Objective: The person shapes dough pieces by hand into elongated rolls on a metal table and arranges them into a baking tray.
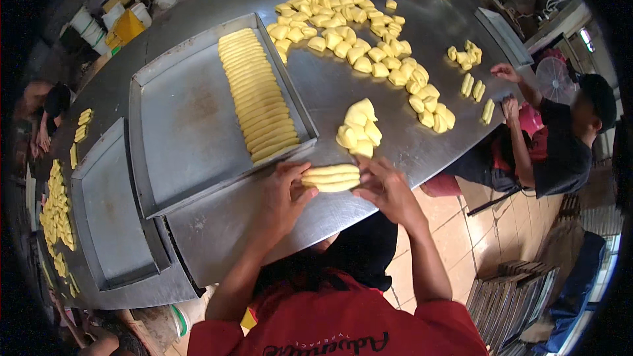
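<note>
My left hand (287, 191) and my right hand (382, 186) grip opposite ends of three thin yellow dough rolls (330, 177) lying side by side at the front of the steel table (250, 217). Just beyond them is a small heap of cut dough pieces (359, 128). To the left, a large shallow metal tray (173, 171) holds a long row of closely packed dough rolls (257, 95) along its right side.
Many dough pieces (343, 39) spread across the far table. A second tray (112, 204) and more dough (54, 211) are at left. A co-worker (560, 145) works at right, others at the far and left edges. Stacked trays (508, 296) stand lower right.
</note>
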Tool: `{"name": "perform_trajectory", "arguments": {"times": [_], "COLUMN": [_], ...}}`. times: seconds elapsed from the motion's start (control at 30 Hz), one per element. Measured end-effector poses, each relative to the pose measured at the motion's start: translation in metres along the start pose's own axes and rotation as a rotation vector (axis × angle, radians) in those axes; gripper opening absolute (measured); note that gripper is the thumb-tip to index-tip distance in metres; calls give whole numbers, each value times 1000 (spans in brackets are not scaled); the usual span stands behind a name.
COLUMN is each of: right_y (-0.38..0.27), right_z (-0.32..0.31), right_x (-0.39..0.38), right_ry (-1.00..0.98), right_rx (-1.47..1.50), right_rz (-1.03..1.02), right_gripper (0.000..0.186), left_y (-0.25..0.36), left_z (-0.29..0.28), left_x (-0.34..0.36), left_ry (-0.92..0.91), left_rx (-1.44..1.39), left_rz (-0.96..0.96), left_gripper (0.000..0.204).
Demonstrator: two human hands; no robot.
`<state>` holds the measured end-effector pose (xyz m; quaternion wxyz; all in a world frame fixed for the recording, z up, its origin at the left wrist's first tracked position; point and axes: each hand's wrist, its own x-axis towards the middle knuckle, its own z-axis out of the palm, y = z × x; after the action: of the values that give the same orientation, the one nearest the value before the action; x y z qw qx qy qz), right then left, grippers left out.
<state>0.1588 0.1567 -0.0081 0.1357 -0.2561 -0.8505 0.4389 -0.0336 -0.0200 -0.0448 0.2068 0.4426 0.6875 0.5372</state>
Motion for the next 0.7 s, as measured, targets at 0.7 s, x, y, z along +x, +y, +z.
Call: {"name": "perform_trajectory", "arguments": {"times": [0.7], "right_y": [-151], "right_z": [-5], "right_x": [10], "right_ry": [-8], "right_rx": [81], "right_rz": [-287], "right_gripper": [26], "left_y": [33], "left_z": [-39], "left_x": [-42], "left_ry": [36], "left_rx": [-1219], "left_rz": [-464], "left_gripper": [52]}}
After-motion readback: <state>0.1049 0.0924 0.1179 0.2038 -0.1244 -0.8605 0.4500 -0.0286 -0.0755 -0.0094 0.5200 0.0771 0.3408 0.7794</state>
